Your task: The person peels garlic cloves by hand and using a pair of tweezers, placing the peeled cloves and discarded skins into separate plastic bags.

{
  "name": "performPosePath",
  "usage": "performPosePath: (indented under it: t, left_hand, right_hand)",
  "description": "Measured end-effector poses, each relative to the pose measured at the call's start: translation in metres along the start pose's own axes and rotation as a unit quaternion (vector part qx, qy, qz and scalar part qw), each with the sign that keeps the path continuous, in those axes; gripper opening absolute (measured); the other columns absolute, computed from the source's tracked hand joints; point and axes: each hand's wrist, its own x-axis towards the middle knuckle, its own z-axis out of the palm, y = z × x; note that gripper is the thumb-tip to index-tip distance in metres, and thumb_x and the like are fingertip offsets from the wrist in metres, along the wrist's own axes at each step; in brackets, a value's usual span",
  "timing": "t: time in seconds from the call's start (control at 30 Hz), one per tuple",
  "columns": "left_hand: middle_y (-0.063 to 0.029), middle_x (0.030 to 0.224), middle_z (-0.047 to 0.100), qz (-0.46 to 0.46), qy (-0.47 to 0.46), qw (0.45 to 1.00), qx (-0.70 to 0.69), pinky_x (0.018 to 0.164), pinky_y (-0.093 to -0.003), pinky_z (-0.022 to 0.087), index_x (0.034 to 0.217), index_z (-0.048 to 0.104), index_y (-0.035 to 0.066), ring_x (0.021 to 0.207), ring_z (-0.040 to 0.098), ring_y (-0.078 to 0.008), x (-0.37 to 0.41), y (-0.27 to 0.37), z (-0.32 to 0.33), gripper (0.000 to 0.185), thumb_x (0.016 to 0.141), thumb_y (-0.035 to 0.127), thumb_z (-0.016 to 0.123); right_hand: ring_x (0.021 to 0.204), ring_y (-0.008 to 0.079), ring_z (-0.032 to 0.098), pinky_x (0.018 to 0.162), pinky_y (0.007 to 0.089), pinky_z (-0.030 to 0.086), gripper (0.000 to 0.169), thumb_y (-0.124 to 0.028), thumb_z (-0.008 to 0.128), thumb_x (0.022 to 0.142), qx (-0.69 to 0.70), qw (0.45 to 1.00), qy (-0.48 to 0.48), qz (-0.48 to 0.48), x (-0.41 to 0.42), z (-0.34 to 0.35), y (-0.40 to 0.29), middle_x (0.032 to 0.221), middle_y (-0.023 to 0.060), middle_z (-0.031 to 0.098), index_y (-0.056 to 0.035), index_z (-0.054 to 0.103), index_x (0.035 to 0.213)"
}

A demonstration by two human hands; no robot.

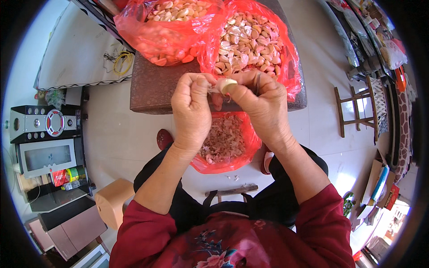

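Note:
A partly peeled garlic clove (226, 85) is pinched between the thumb and fingers of my right hand (263, 100). My left hand (192, 107), just left of it, pinches a shred of papery skin (213, 87) at the clove's end. Both hands are above the front edge of a brown table (154, 90). Beyond them, a red plastic bag (291, 67) lies open, full of unpeeled garlic cloves (251, 43). To its left stands another red bag (150, 40) with pale peeled cloves (182, 11). Below my hands, a red bag (249, 157) on the floor holds garlic skins (226, 137).
My knees flank the skin bag, with a wooden stool bar (231, 191) close to my lap. A tan plastic stool (112, 202) stands at left, near a cabinet with a stereo speaker (45, 124). A wooden folding stool (360, 107) stands at right. Yellow cable (123, 63) lies beyond the table.

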Motion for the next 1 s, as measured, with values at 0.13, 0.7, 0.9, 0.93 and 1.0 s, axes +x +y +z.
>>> performPosePath:
  t: [0.13, 0.7, 0.9, 0.93, 1.0]
  left_hand:
    - [-0.0052, 0.08, 0.054, -0.036, -0.001, 0.993, -0.116, 0.054, -0.0275, 0.042, 0.085, 0.048, 0.003, 0.06, 0.047, -0.0124, 0.001, 0.004, -0.005, 0.017, 0.094, 0.016, 0.047]
    - [-0.0172, 0.077, 0.056, -0.008, -0.315, 0.875, 0.368, 0.069, -0.0431, 0.043, 0.076, 0.055, 0.001, 0.081, 0.054, -0.0353, -0.063, -0.069, -0.05, 0.008, 0.076, 0.003, 0.047]
    - [-0.0176, 0.085, 0.057, 0.019, -0.353, 0.778, 0.52, 0.064, -0.0384, 0.046, 0.088, 0.057, 0.0, 0.076, 0.057, -0.0335, -0.059, -0.056, -0.05, 0.012, 0.077, 0.003, 0.054]
    - [-0.0167, 0.084, 0.057, 0.03, -0.323, 0.796, 0.511, 0.063, -0.0368, 0.046, 0.087, 0.057, 0.0, 0.074, 0.057, -0.0316, -0.058, -0.05, -0.047, 0.011, 0.077, 0.003, 0.055]
    - [-0.015, 0.082, 0.057, 0.051, -0.263, 0.829, 0.491, 0.061, -0.0336, 0.046, 0.086, 0.056, 0.0, 0.07, 0.058, -0.0277, -0.055, -0.037, -0.041, 0.009, 0.078, 0.003, 0.057]
  right_hand:
    - [0.048, 0.0016, 0.036, 0.042, 0.0171, 0.026, 0.014, -0.014, 0.066, 0.08, 0.101, 0.993, 0.007, 0.059, 0.004, -0.015, 0.002, 0.066, -0.0037, 0.055, -0.0034, 0.064, 0.088]
    - [0.045, 0.0033, 0.037, 0.039, 0.0177, 0.027, 0.011, -0.009, 0.061, 0.084, 0.183, 0.965, -0.128, 0.139, 0.006, -0.019, 0.007, 0.068, -0.0008, 0.055, -0.0019, 0.059, 0.092]
    - [0.047, 0.0028, 0.036, 0.041, 0.0178, 0.027, 0.011, -0.008, 0.061, 0.083, 0.16, 0.971, -0.127, 0.128, 0.008, -0.018, 0.008, 0.069, -0.0008, 0.057, -0.0017, 0.061, 0.093]
    - [0.047, 0.0025, 0.036, 0.042, 0.0178, 0.027, 0.011, -0.007, 0.061, 0.083, 0.148, 0.974, -0.12, 0.123, 0.008, -0.017, 0.006, 0.069, -0.001, 0.057, -0.0016, 0.061, 0.093]
    - [0.051, 0.0028, 0.042, 0.045, 0.0172, 0.032, 0.012, -0.006, 0.061, 0.082, 0.053, 0.988, -0.092, 0.107, 0.007, -0.016, 0.004, 0.072, -0.0004, 0.059, -0.0012, 0.062, 0.093]
